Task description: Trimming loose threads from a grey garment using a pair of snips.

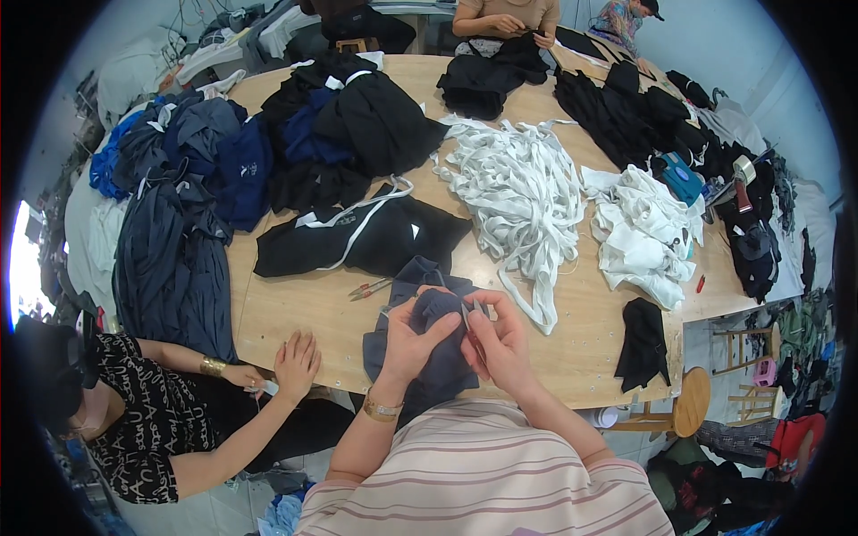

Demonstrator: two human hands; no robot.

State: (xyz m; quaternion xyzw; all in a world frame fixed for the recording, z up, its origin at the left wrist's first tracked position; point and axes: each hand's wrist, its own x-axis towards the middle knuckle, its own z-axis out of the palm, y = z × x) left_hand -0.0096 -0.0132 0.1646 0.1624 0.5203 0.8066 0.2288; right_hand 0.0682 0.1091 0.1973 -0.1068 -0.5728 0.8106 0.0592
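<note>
My left hand (415,338) is closed around a bunched part of a dark slate-blue garment (438,368), with the thumb across the cloth. My right hand (499,344) is closed on small metal thread snips (466,314), whose blades lie close to the gathered fabric. The rest of the garment spreads on the table edge in front of me, partly under my hands. Just beyond it lies a black garment (384,234) with a white strap across it. A slim pair of pointed tools (370,288) rests on the wood to the left of my hands.
The wooden table (286,308) carries a heap of white strips (527,188), white cloth pieces (639,228), black garments (366,121) and dark grey clothing (170,259). A small black piece (642,344) lies at right. One person sits close at left; others work across the table. A wooden stool (690,402) stands at right.
</note>
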